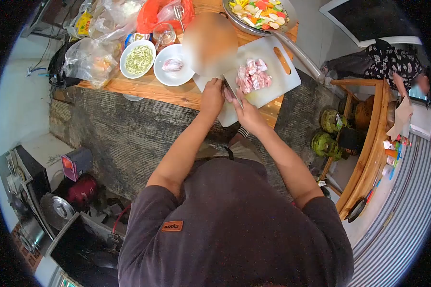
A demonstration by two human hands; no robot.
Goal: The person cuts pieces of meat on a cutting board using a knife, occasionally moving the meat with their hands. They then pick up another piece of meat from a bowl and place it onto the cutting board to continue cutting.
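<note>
White board (283, 84), pink meat pieces (255, 76) atop; I view right hand (249, 117) grasping knife (232, 90), left hand (211, 98) adjacent, its hold unclear

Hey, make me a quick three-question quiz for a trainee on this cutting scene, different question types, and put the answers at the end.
1. Multiple choice: which hand holds the knife?
A) Left
B) Right

2. True or false: from the person's viewpoint, the pan of cut vegetables is further right than the bowl of green shreds.

3. Fill in the blank: the pile of cut meat lies on a ____ cutting board.

Key:
1. B, the right hand.
2. True.
3. White.
</note>
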